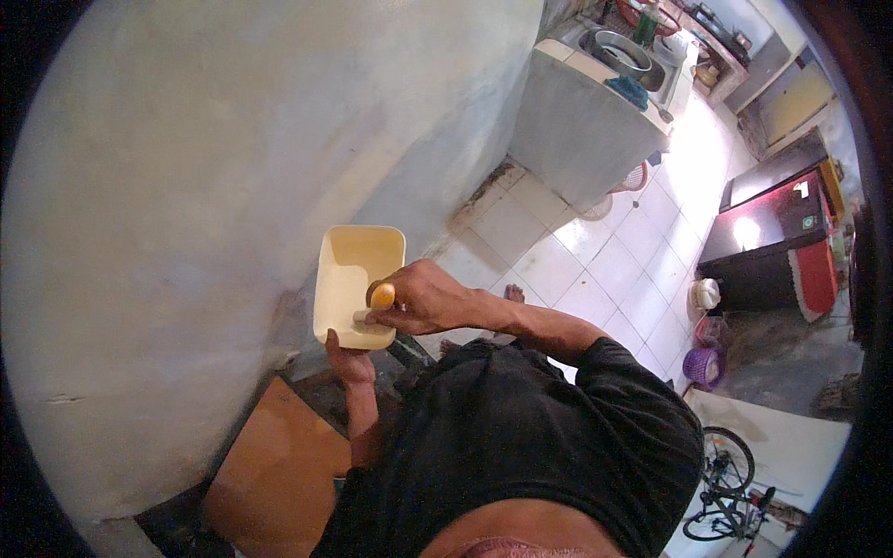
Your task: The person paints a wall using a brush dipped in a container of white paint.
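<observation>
A pale yellow plastic tub (360,239), rectangular with rounded corners, is held up in front of me near the wall. My left hand (352,363) grips it by its near edge, thumb over the rim and the other fingers hidden below. Closed over the tub's right side, my right hand (423,296) holds a short tool by its rounded yellow-orange handle (382,296). The tool's greyish lower part points down into the tub; whether it is a brush or a scraper I cannot tell.
A bare, stained wall (233,167) rises on the left. Below it leans a brown board (274,465). Farther off stand a sink counter (581,121) with a metal basin (621,54), a dark red refrigerator (772,219), a purple basket (704,367) and a bicycle (730,488). White tiles (577,270) cover the floor.
</observation>
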{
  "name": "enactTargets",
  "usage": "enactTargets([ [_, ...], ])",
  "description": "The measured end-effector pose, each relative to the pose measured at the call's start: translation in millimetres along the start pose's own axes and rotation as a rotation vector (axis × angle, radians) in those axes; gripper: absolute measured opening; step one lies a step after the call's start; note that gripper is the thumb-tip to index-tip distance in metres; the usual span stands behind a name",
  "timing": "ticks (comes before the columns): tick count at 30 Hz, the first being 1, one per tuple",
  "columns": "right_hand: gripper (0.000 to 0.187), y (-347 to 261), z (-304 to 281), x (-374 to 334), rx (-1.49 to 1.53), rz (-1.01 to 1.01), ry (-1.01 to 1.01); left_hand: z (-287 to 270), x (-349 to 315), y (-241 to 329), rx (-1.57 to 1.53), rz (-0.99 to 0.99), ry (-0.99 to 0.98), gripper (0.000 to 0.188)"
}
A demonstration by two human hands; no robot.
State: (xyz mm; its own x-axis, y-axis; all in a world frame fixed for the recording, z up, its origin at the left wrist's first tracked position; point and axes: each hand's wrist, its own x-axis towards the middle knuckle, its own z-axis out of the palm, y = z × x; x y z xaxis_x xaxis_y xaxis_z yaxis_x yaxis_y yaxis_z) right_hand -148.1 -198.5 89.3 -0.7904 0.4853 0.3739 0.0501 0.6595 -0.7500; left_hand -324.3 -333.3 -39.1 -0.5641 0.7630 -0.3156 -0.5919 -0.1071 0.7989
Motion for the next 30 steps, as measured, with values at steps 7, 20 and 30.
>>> enactTargets([
  [7, 0.017, 12.9, -26.3, 5.4, -0.029, 0.116, 0.27, -8.5, 5.7, -2.8, 0.0, 0.02, 0.002, 0.056],
  [20, 0.016, 4.6, -61.2, -5.8, -0.263, -0.116, 0.436, 16.0, -0.7, 4.8, 0.029, 0.029, -0.076, 0.052],
  [30, 0.022, 22.4, -21.9, -19.1, 0.59, 0.335, 0.658, 39.9, -2.8, 9.0, -0.026, 0.054, 0.036, 0.053],
])
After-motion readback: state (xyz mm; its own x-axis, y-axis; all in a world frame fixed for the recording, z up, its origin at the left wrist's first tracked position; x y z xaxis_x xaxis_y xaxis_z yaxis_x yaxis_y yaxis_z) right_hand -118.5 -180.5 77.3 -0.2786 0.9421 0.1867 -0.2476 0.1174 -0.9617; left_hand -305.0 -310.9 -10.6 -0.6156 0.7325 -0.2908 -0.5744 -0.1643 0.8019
